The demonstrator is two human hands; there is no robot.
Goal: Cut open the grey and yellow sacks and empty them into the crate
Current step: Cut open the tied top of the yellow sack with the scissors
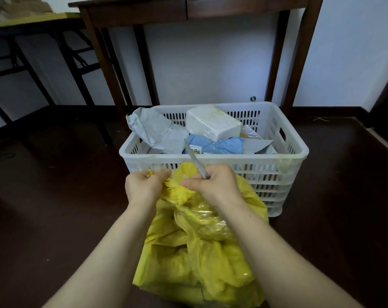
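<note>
The crumpled yellow plastic sack [202, 241] is held low, just in front of the white slatted plastic crate [266, 174]. Its bunched neck is pinched in the left hand [142, 185] grip, and the right hand [213, 183] grip is clamped on a thin silver-bladed knife [194, 157]. The neck is best kept taut, and the cut drawn away from the fingers.

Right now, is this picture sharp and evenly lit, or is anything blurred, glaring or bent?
Head view: the thin metal knife blade looks smeared; glints sit on the crinkled yellow plastic sack; the white slotted plastic crate is bright against the dim dark floor; the legs of the brown wooden table splay, wide-angle distortion.
</note>
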